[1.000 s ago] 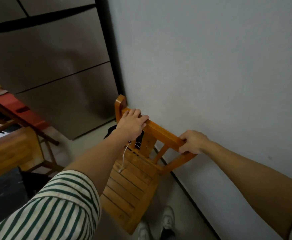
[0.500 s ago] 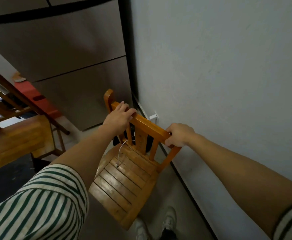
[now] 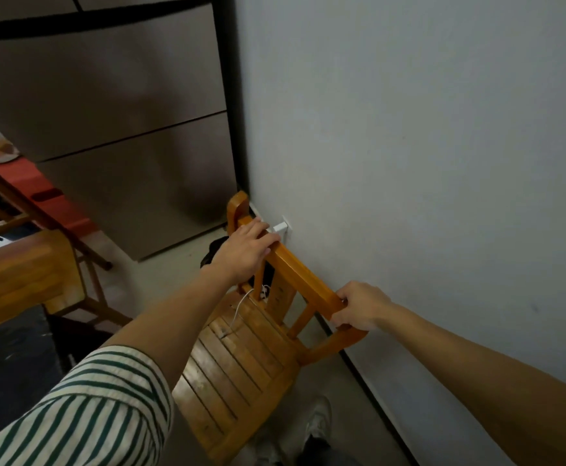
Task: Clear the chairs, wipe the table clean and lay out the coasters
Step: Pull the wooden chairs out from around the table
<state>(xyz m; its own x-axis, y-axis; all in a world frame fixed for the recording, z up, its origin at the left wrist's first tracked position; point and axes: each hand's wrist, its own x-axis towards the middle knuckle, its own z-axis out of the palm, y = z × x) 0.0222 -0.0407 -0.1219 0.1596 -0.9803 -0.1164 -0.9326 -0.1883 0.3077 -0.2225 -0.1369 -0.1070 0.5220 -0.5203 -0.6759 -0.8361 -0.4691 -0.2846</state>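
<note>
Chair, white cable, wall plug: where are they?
chair [image 3: 241, 364], head view, on the slatted seat.
white cable [image 3: 239, 306], head view, on the strand above the seat.
wall plug [image 3: 280, 227], head view, on its white face.

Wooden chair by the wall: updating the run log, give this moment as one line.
step: clearing chairs; left hand: over top rail; right hand: grips its end; wooden chair: beside wall; white cable: on seat

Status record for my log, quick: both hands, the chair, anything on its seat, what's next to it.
left hand: holds the top rail of the wooden chair, at the far end
right hand: fingers curled round the rail's near end
chair: standing close beside the wall
on seat: white cable trailing over the slats
behind backrest: white plug in the wall
</note>
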